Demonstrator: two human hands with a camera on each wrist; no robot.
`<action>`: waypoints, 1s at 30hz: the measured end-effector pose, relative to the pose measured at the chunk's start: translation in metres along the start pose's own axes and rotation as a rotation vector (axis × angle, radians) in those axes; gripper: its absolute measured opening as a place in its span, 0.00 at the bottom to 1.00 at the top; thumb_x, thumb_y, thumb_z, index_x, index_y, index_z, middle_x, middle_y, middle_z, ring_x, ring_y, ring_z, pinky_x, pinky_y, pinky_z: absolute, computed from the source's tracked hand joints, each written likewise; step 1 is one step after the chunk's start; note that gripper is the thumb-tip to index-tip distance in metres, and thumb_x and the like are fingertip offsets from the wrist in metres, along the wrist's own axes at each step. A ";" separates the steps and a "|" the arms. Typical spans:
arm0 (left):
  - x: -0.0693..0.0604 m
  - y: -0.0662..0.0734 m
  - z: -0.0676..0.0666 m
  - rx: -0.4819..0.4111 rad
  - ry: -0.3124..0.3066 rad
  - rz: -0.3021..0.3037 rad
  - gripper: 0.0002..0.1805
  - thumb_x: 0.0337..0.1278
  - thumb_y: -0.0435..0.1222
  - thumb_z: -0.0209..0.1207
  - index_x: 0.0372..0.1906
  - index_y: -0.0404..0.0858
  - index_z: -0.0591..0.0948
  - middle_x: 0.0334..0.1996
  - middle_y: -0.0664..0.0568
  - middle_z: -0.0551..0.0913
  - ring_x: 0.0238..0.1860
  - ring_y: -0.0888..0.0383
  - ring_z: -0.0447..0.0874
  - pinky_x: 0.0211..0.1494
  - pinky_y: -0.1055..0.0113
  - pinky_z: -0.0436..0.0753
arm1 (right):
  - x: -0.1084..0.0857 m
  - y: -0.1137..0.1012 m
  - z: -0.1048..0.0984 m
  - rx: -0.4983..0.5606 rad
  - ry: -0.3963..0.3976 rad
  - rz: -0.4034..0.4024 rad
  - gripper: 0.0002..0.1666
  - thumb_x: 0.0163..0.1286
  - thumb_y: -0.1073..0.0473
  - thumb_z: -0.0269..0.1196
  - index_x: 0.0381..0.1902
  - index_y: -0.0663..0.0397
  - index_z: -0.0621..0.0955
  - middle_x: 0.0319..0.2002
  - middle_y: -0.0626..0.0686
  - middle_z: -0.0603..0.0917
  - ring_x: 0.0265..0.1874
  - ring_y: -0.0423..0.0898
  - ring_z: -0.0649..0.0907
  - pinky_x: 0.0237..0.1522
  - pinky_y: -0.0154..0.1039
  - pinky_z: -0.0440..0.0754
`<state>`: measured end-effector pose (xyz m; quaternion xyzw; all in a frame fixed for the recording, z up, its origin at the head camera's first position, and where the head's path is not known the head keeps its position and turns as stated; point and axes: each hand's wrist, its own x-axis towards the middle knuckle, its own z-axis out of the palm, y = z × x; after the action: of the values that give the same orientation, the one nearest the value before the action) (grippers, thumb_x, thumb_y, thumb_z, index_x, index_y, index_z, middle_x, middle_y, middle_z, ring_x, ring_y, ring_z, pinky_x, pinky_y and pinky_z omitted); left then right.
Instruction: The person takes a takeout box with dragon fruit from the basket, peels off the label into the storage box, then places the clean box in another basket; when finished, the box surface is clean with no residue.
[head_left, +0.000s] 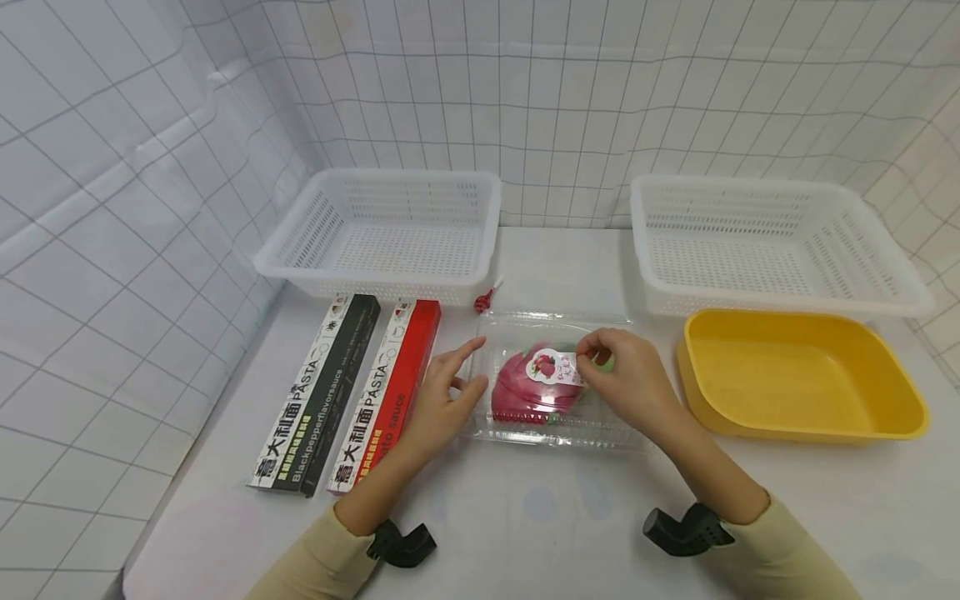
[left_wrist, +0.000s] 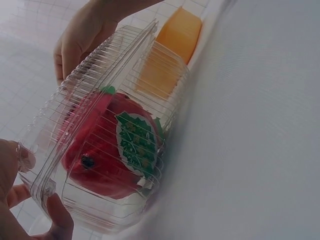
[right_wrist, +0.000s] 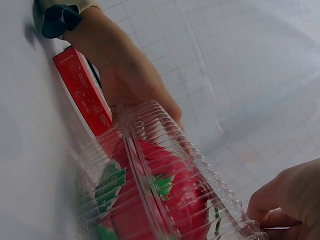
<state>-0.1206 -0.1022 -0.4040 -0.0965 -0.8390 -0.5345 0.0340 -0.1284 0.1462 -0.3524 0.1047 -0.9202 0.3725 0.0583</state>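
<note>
A clear plastic clamshell box (head_left: 600, 425) lies closed on the table with a red dragon fruit (head_left: 513, 392) inside. On its lid is a white sticker (head_left: 542, 367) printed with dragon fruit. My right hand (head_left: 626, 375) pinches the sticker's right end between thumb and index finger. At the box's left edge, my left hand (head_left: 442, 400) touches the rim with thumb and fingers spread apart. In the left wrist view, a green patch with a white border (left_wrist: 136, 142) shows on the fruit's side, through the ribbed plastic.
Left of the box lie a black-and-white pasta box (head_left: 318, 396) and a red-and-white pasta box (head_left: 386, 392). A red lollipop (head_left: 483, 302) lies behind the clamshell. White baskets (head_left: 390, 279) (head_left: 780, 300) stand at the back left and right. A yellow tub (head_left: 795, 383) stands on the right.
</note>
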 end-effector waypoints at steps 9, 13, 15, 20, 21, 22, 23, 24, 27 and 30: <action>0.000 0.002 -0.001 0.014 -0.003 0.002 0.29 0.62 0.33 0.57 0.69 0.47 0.71 0.56 0.43 0.72 0.39 0.52 0.74 0.34 0.63 0.78 | -0.002 0.000 0.001 -0.021 0.067 -0.023 0.05 0.62 0.66 0.64 0.36 0.59 0.86 0.30 0.51 0.84 0.29 0.47 0.77 0.28 0.36 0.73; 0.000 0.001 -0.001 0.022 -0.007 -0.005 0.28 0.62 0.34 0.56 0.69 0.47 0.71 0.56 0.43 0.72 0.39 0.53 0.74 0.33 0.64 0.77 | -0.003 -0.001 0.001 -0.019 0.097 -0.029 0.05 0.63 0.66 0.65 0.36 0.59 0.87 0.30 0.51 0.85 0.31 0.47 0.79 0.30 0.35 0.74; 0.000 0.002 -0.001 0.024 -0.010 -0.012 0.29 0.62 0.34 0.56 0.69 0.48 0.71 0.57 0.43 0.72 0.39 0.53 0.74 0.32 0.64 0.78 | -0.004 -0.002 0.001 -0.011 0.112 -0.035 0.05 0.62 0.66 0.66 0.36 0.59 0.87 0.30 0.51 0.85 0.31 0.47 0.79 0.30 0.35 0.75; 0.000 0.002 -0.001 0.020 -0.014 -0.025 0.29 0.62 0.35 0.56 0.69 0.49 0.70 0.57 0.44 0.71 0.39 0.53 0.73 0.31 0.65 0.78 | -0.005 -0.003 0.001 0.023 0.138 -0.052 0.05 0.62 0.67 0.67 0.36 0.59 0.87 0.31 0.52 0.86 0.28 0.45 0.78 0.30 0.32 0.77; 0.000 0.002 -0.001 0.019 -0.014 -0.026 0.29 0.62 0.35 0.56 0.69 0.49 0.70 0.57 0.44 0.71 0.39 0.53 0.73 0.31 0.65 0.77 | -0.005 -0.003 0.001 0.028 0.143 -0.058 0.05 0.62 0.67 0.67 0.36 0.59 0.87 0.31 0.51 0.86 0.28 0.45 0.79 0.31 0.32 0.78; 0.000 0.002 -0.001 0.018 -0.014 -0.025 0.29 0.62 0.35 0.56 0.69 0.49 0.70 0.57 0.44 0.71 0.39 0.53 0.73 0.31 0.65 0.77 | -0.005 -0.003 0.001 0.034 0.149 -0.066 0.05 0.62 0.67 0.67 0.36 0.59 0.87 0.31 0.51 0.86 0.29 0.45 0.79 0.31 0.32 0.79; 0.001 0.002 -0.001 0.018 -0.014 -0.024 0.29 0.62 0.35 0.56 0.69 0.48 0.71 0.57 0.44 0.71 0.39 0.53 0.73 0.31 0.65 0.77 | -0.005 -0.002 0.001 0.035 0.162 -0.075 0.05 0.61 0.67 0.68 0.36 0.58 0.87 0.31 0.51 0.86 0.29 0.44 0.79 0.32 0.32 0.79; 0.000 0.002 -0.001 0.019 -0.015 -0.023 0.29 0.62 0.35 0.56 0.69 0.48 0.70 0.57 0.44 0.71 0.39 0.53 0.73 0.31 0.65 0.77 | -0.005 -0.002 0.000 0.040 0.178 -0.088 0.05 0.61 0.67 0.68 0.36 0.58 0.87 0.31 0.51 0.86 0.29 0.44 0.80 0.32 0.32 0.79; 0.000 0.002 -0.001 0.022 -0.015 -0.019 0.29 0.61 0.35 0.56 0.69 0.47 0.70 0.57 0.44 0.71 0.39 0.53 0.73 0.32 0.65 0.77 | -0.003 0.001 -0.001 0.095 0.227 -0.138 0.05 0.60 0.69 0.68 0.36 0.60 0.86 0.31 0.51 0.86 0.30 0.44 0.81 0.33 0.28 0.78; 0.000 0.002 -0.002 0.021 -0.015 -0.017 0.29 0.61 0.34 0.56 0.69 0.47 0.70 0.58 0.43 0.72 0.39 0.53 0.73 0.32 0.65 0.77 | -0.002 0.002 -0.003 0.161 0.265 -0.176 0.06 0.60 0.72 0.67 0.36 0.63 0.86 0.32 0.53 0.87 0.30 0.45 0.82 0.34 0.23 0.76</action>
<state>-0.1207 -0.1028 -0.4016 -0.0930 -0.8457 -0.5250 0.0242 -0.1274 0.1501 -0.3523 0.1394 -0.8589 0.4492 0.2026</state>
